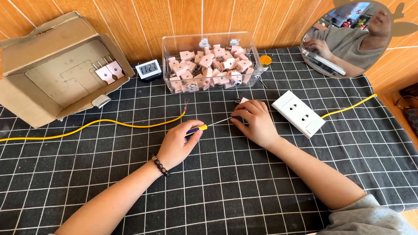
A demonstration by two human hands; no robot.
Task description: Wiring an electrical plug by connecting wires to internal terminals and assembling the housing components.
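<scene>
My one camera sits on my head, looking steeply down and forward over the counter (244,191), close above my forearms, facing the wooden wall (143,17).

My table is covered by a black cloth (226,191) with a white grid of lines. Behind it runs a wall (143,17) of warm orange-brown wooden boards set upright. At my far right a rounded mirror (348,39) with a wood-coloured frame leans against that wall, touching the cloth's back edge. Bright, even light falls over everything, with only soft shadows. At the right edge the cloth ends and bare brown wood (398,85) shows.
</scene>
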